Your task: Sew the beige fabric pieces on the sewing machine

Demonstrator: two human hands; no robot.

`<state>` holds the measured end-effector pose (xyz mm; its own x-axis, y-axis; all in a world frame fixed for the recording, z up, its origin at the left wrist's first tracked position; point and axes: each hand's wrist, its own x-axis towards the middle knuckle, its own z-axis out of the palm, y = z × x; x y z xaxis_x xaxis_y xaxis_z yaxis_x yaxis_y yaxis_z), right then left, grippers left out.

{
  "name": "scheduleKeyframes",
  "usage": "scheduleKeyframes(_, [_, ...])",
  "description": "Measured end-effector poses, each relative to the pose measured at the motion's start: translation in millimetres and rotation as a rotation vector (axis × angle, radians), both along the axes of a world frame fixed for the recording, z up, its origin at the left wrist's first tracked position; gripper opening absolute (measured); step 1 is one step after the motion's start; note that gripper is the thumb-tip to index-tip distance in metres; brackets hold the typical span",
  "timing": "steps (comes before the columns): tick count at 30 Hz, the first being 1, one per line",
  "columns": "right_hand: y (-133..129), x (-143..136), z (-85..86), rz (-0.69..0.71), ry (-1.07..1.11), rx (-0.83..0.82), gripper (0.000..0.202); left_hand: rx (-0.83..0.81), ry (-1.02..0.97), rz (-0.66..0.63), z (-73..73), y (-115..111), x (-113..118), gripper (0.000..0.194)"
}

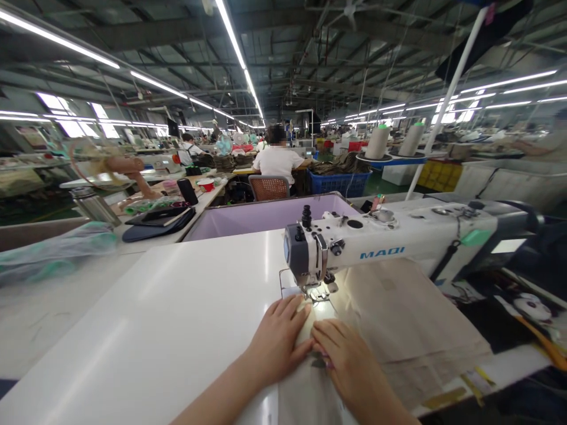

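Note:
A white sewing machine with a lit needle area stands over a pale beige cloth. The cloth runs under the machine arm and down toward me. My left hand lies on it just left of the presser foot, fingers stretched forward and flat. Close beside it, my right hand rests on the cloth with its fingers bent together. A small purple and dark thing shows under its fingers, too covered to name. The left thumb reaches close to the right fingertips.
A glossy white tabletop spreads to my left. Behind it are a lilac-lined bin, a steel flask and a dark blue pouch. Thread cones stand at the back right. A person in white sits ahead.

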<state>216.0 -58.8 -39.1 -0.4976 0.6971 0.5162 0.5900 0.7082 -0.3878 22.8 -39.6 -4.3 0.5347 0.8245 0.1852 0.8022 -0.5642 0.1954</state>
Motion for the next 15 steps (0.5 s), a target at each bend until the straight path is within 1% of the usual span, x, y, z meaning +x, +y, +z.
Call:
scheduleKeyframes(3, [-4,4,-2.7,0.002,-0.019,0.012,0.035,0.000,0.024,-0.014,-0.6,-12,1,0.050])
scheduleKeyframes(5, [-8,7,-6.5,0.002,-0.029,0.067,0.040,-0.017,0.022,-0.046,-0.8,-23,2,0.050])
scheduleKeyframes(7, [-12,10,-10.1,-0.004,-0.042,0.115,0.046,-0.052,0.021,-0.093,0.0,-35,2,0.054])
scheduleKeyframes(9, [-14,12,-12.2,-0.014,-0.049,0.130,0.046,-0.086,0.027,-0.125,1.7,-42,1,0.060])
scheduleKeyframes(12, [-13,11,-11.3,-0.016,-0.047,0.102,0.044,-0.110,0.020,-0.141,4.6,-44,-2,0.061])
scheduleKeyframes(15, [-9,9,-6.3,-0.006,-0.036,0.075,0.042,-0.112,0.010,-0.138,7.2,-40,-4,0.058])
